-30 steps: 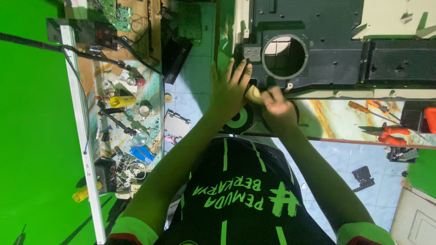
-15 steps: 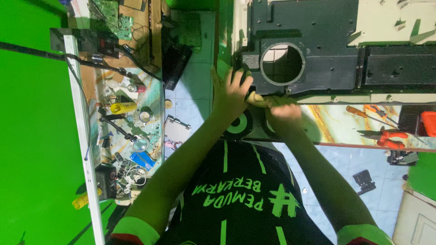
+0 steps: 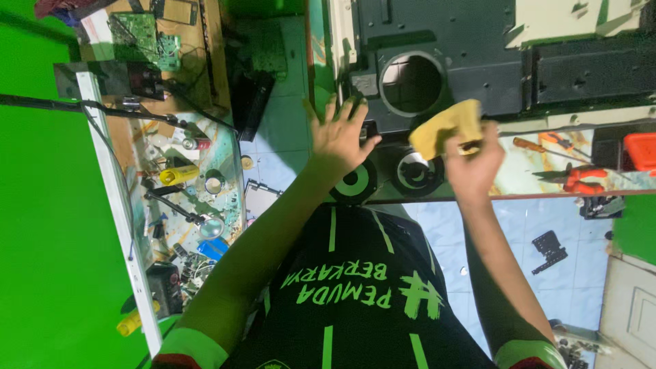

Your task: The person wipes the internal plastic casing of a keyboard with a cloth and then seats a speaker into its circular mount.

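The right hand [image 3: 471,164] is clenched around one end of a yellow cloth [image 3: 444,126], thumb and fingers pinching the folded edge. The cloth's long axis runs diagonally, from the hand at its lower right toward its free end at upper left. That free end points at the round opening [image 3: 410,83] in the dark speaker panel [image 3: 478,61] and lies just below the opening's rim. Whether the cloth touches the panel cannot be told from this view. The cloth sits above and to the left of the right hand's knuckles, extending away from the palm.

The left hand [image 3: 338,137] is released, fingers spread and straight, holding nothing. Its fingertips reach the left edge of the speaker panel beside the round opening; the palm lies over the desk [image 3: 533,164] edge. The cloth lies to the right of this hand, near but apart from it.

Two round black speaker drivers [image 3: 417,174] sit below the panel, between the two wrists. On the desk to the right lie a screwdriver [image 3: 540,145] with an orange handle, red-handled pliers [image 3: 581,174] and a red box [image 3: 639,150]. A glass shelf [image 3: 184,198] at the left carries small tools and a yellow tube [image 3: 179,175].
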